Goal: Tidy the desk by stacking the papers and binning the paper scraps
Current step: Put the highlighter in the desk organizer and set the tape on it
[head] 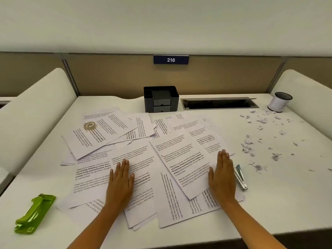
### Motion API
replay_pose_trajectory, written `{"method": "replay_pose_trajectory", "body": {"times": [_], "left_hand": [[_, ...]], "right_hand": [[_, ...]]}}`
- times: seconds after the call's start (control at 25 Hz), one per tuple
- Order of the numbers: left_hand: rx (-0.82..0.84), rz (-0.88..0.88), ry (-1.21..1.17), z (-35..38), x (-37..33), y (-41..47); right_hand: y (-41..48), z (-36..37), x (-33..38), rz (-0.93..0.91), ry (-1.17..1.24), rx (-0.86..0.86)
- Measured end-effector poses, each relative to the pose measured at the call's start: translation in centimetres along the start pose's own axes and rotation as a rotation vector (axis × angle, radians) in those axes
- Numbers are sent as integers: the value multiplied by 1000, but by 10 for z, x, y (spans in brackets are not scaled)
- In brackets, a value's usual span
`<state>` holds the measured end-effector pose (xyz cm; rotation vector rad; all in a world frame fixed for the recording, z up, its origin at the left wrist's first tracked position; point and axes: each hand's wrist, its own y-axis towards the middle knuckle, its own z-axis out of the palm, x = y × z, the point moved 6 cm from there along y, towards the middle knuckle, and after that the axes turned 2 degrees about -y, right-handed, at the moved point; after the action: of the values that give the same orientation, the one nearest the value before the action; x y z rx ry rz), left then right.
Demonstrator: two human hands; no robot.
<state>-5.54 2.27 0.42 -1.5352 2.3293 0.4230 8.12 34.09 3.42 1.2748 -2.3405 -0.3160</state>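
Several printed papers (pixel 179 159) lie scattered and overlapping across the middle of the white desk (pixel 269 203). My left hand (pixel 120 184) rests flat on the sheets left of centre, fingers together and extended. My right hand (pixel 222 177) lies flat on the right edge of the spread, palm down. Neither hand holds anything. Small torn paper scraps (pixel 258 141) are strewn over the right part of the desk. A small white bin with a dark inside (pixel 279 104) stands at the far right corner, beyond the scraps.
A tape roll (pixel 89 125) sits on the far-left papers. A green hole punch (pixel 35 213) lies near the front left. A stapler (pixel 240 177) lies just right of my right hand. A black organiser (pixel 161 99) and a cable slot (pixel 219 103) are at the back.
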Motion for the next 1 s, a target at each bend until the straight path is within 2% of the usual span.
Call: {"method": "replay_pose_trajectory", "body": {"times": [0.16,0.32,0.6,1.0], "left_hand": [[-4,23,66,9,-6,0],[-11,23,102,10,-5,1],[11,-8,140,13,-7,0],[15,-21,122,13,-7,-1]], "right_hand": [[8,-9,-45,287,-28,73],[5,-11,-67,382,24,104],[9,-9,-79,308,-26,126],[36,-21,-52,202,209,39]]}}
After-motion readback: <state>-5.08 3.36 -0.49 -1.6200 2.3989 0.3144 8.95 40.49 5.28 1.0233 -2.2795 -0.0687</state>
